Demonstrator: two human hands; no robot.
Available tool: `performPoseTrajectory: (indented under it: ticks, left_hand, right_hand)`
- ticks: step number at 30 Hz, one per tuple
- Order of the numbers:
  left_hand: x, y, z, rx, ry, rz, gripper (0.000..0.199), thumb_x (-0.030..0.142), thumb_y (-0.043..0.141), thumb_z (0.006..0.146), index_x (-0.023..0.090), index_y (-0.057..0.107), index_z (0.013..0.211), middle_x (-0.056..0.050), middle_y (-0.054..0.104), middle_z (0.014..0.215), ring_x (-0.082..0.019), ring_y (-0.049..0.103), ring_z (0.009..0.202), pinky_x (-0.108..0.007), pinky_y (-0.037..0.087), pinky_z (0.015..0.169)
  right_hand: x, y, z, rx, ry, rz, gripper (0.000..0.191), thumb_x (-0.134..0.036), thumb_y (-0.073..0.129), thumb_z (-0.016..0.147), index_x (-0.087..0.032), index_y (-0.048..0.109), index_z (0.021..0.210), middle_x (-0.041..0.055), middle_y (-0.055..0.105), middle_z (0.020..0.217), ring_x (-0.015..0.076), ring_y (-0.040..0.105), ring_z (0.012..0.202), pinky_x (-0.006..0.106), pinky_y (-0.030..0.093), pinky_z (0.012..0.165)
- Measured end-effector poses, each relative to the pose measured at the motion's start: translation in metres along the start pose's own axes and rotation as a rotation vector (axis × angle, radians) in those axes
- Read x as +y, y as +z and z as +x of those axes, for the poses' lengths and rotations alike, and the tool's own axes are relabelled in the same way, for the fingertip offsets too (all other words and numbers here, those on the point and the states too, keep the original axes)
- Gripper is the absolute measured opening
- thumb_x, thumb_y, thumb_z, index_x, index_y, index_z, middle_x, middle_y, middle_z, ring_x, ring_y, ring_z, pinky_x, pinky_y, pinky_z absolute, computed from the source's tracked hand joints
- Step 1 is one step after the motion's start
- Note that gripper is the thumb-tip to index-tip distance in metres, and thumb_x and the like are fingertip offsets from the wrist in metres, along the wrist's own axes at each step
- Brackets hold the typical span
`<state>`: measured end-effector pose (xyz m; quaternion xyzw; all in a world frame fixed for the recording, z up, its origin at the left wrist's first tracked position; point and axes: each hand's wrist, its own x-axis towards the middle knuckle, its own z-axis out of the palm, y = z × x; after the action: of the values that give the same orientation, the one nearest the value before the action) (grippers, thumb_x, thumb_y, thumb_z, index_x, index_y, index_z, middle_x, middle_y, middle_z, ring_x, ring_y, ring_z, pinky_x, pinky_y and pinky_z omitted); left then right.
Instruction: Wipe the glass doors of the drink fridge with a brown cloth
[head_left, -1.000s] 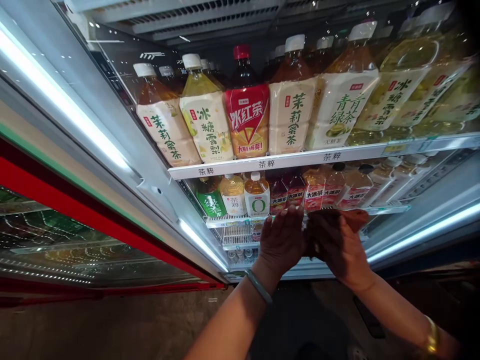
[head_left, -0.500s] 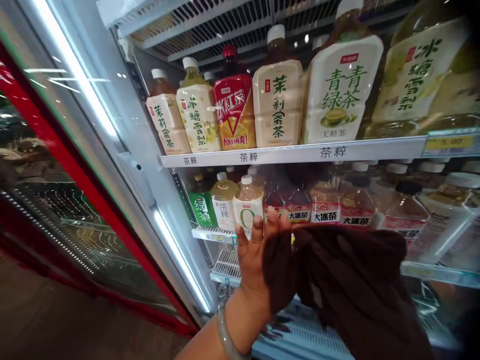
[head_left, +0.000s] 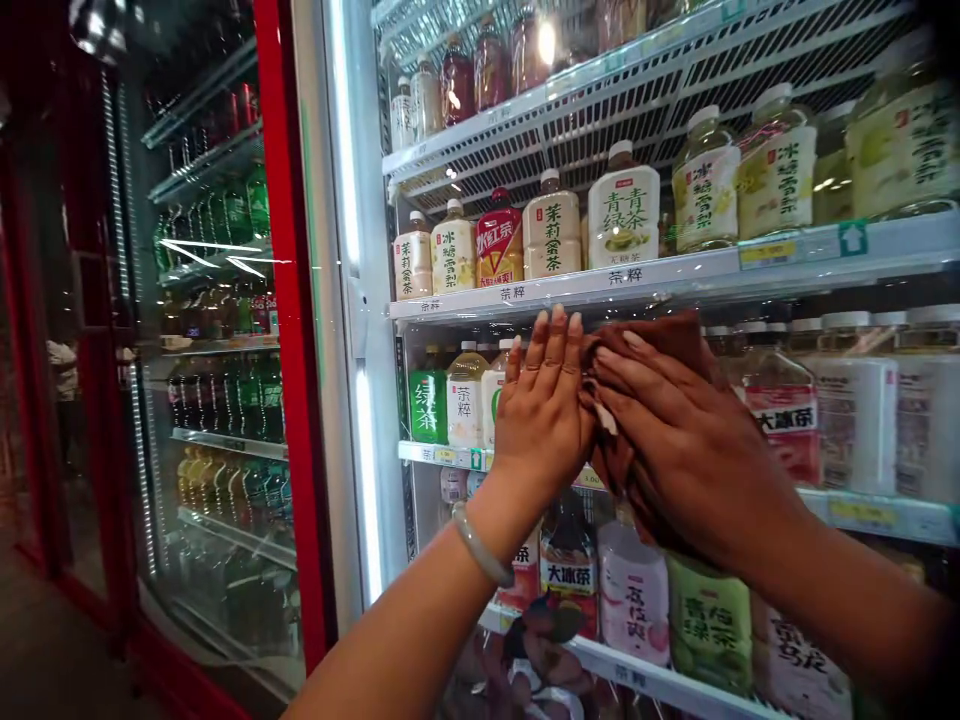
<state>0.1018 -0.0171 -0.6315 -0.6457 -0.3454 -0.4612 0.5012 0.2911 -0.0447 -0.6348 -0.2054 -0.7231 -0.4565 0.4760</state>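
Near the middle of the frame, my left hand (head_left: pixel 544 415) is raised with its fingers extended, a pale bangle (head_left: pixel 481 548) around the wrist. Just right of it, my right hand (head_left: pixel 675 430) lies over a bunched brown cloth (head_left: pixel 679 342). Above my hands, a red-labelled bottle (head_left: pixel 499 245) stands among pale-labelled ones; a green-labelled bottle (head_left: pixel 428 402) stands left of them. A red frame (head_left: pixel 291 300) runs down the left side.

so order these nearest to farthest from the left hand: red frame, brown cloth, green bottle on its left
1. Brown cloth, just right of the left hand
2. Green bottle, on the shelf, left
3. Red frame, farther left
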Motion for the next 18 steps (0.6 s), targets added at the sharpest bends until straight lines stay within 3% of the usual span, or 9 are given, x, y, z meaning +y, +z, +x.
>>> performPoseTrajectory:
  ticks: [4, 8, 13, 15, 18]
  left_hand:
    - [0.0, 0.001, -0.001, 0.011, 0.004, 0.006, 0.072, 0.027, 0.037, 0.109, 0.008, 0.008, 0.172, -0.013, 0.023, 0.179, -0.02, 0.004, 0.169, -0.045, 0.012, 0.141]
    - [0.002, 0.002, -0.001, 0.013, -0.015, 0.004, 0.076, 0.027, 0.04, 0.108, 0.013, 0.003, 0.173, -0.01, 0.025, 0.179, -0.02, 0.009, 0.169, -0.046, 0.015, 0.14]
    - [0.003, 0.007, -0.003, 0.037, -0.034, 0.009, 0.075, 0.025, 0.041, 0.107, 0.013, 0.007, 0.173, -0.011, 0.024, 0.179, -0.023, 0.012, 0.169, -0.05, 0.018, 0.14]
    - [0.004, 0.007, -0.003, 0.057, -0.034, 0.019, 0.075, 0.026, 0.042, 0.107, 0.013, 0.008, 0.173, -0.011, 0.025, 0.179, -0.023, 0.013, 0.169, -0.05, 0.018, 0.14]
    - [0.009, 0.008, 0.0, 0.079, -0.011, 0.02, 0.075, 0.026, 0.042, 0.107, 0.014, 0.007, 0.173, -0.01, 0.027, 0.178, -0.022, 0.013, 0.169, -0.051, 0.018, 0.139]
  right_hand:
    - [0.017, -0.003, 0.017, 0.02, -0.009, -0.054, 0.04, -0.023, 0.049, 0.105, -0.017, 0.068, 0.14, 0.0103, 0.057, 0.159, 0.0319, 0.044, 0.156, 0.059, 0.04, 0.131]
    - [0.02, -0.013, 0.002, 0.108, 0.093, -0.114, 0.039, -0.022, 0.056, 0.103, -0.016, 0.069, 0.139, 0.011, 0.059, 0.157, 0.0329, 0.046, 0.155, 0.054, 0.043, 0.13]
    - [0.007, -0.008, -0.006, -0.011, -0.107, -0.079, 0.038, -0.019, 0.051, 0.105, -0.019, 0.069, 0.137, 0.0081, 0.06, 0.156, 0.0285, 0.049, 0.153, 0.056, 0.039, 0.132]
    - [0.019, -0.012, 0.004, -0.013, -0.098, -0.097, 0.038, -0.018, 0.051, 0.104, -0.019, 0.07, 0.137, 0.0079, 0.06, 0.157, 0.0283, 0.049, 0.153, 0.056, 0.039, 0.132]
    - [0.043, -0.025, 0.008, 0.06, 0.032, -0.124, 0.039, -0.019, 0.054, 0.103, -0.019, 0.069, 0.139, 0.0096, 0.059, 0.158, 0.0304, 0.047, 0.154, 0.056, 0.043, 0.129]
